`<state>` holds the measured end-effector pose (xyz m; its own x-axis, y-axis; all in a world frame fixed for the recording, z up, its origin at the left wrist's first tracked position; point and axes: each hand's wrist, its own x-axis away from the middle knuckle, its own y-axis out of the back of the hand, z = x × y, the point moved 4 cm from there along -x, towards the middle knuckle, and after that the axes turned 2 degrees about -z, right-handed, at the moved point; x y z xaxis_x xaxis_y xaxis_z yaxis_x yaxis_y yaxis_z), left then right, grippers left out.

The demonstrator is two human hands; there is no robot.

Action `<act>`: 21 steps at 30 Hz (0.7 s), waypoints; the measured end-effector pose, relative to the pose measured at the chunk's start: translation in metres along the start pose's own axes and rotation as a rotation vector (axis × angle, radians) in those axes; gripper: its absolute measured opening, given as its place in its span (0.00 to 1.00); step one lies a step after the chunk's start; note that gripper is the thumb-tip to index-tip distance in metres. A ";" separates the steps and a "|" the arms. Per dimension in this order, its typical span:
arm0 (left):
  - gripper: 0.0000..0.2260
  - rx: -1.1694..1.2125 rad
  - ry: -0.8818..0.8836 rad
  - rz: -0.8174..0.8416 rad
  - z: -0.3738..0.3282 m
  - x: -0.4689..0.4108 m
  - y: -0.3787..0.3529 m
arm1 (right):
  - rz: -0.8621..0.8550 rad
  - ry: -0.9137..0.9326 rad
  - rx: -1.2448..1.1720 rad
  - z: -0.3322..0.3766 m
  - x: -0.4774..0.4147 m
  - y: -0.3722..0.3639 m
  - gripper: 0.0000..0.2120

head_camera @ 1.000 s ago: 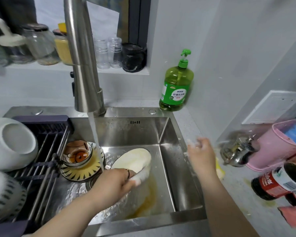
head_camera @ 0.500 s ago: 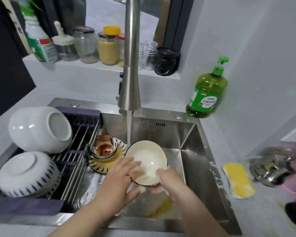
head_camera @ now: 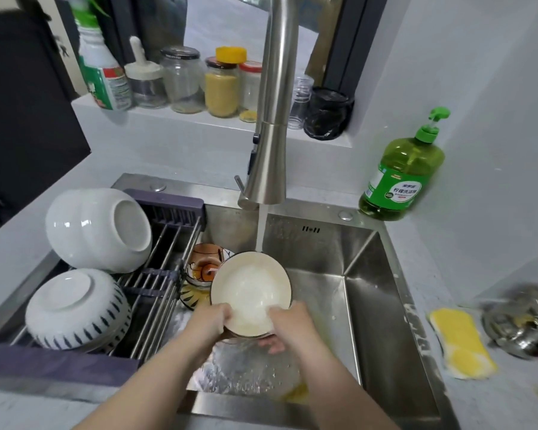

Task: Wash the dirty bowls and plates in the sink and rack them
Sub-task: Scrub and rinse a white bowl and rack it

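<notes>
— Where are we?
— Looking down on a grey kitchen bench [head_camera: 432,268] with a steel sink [head_camera: 373,305] sunk into it. A tall faucet [head_camera: 272,144] runs a stream of water [head_camera: 261,231] onto the far rim of a cream bowl [head_camera: 250,290].

— Who holds the bowl?
— A person holds it over the basin, tilted toward the camera. The left grip [head_camera: 210,321] clasps its near left rim. The right grip [head_camera: 289,324] clasps the near right, fingers curled underneath.

— What else is there?
— Just left of it and partly hidden, a small orange-patterned bowl [head_camera: 202,265] sits on a yellow patterned plate [head_camera: 188,299]. On the rack [head_camera: 159,274] across the sink's left side, a white bowl [head_camera: 97,228] lies on its side and a blue-striped bowl [head_camera: 75,308] sits upside down. To the right, a green dish soap bottle [head_camera: 404,172] stands by the wall and a yellow sponge [head_camera: 460,342] lies on the bench.
</notes>
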<state>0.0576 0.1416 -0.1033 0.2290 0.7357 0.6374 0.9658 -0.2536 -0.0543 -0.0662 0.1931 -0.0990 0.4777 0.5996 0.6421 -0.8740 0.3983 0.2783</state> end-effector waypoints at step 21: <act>0.16 -0.019 -0.121 -0.003 -0.024 -0.024 -0.011 | -0.140 0.002 -0.251 0.009 -0.019 -0.010 0.08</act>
<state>0.0385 0.1117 -0.0996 0.2406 0.8063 0.5404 0.9642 -0.2624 -0.0378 -0.0675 0.1717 -0.1074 0.5928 0.5279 0.6082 -0.7503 0.6365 0.1787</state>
